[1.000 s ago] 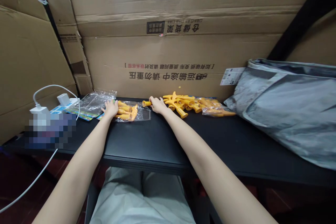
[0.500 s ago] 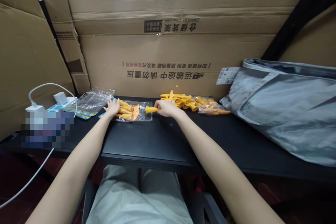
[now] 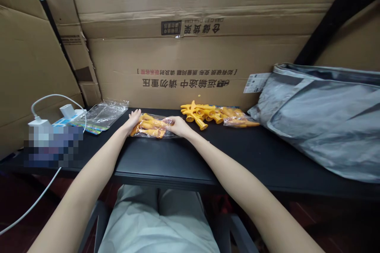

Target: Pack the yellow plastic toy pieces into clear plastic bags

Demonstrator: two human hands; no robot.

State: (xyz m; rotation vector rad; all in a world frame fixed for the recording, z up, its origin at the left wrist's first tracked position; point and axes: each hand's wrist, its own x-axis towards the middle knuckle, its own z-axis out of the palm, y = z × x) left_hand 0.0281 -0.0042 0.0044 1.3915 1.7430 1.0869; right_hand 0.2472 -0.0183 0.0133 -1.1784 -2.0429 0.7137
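Several toys (image 3: 150, 125) are held in a bag (image 3: 170, 133), touched at one end by the loosely spread left hand (image 3: 134, 119). The right hand's (image 3: 179, 126) grip, opposite, cannot be told.

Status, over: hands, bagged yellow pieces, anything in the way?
Left hand at left end of clear bag; right hand at its right end, grip unclear. Yellow pieces inside. No obstruction visible.

We cannot make out the fingertips of our right hand (image 3: 179, 126), or whether they grip anything, against the glossy clear bag (image 3: 169, 134). Left of our left hand (image 3: 134, 120), pixelation hides an object (image 3: 53, 150). Far right of both hands, the picture's edge crops a grey bag (image 3: 320, 126).
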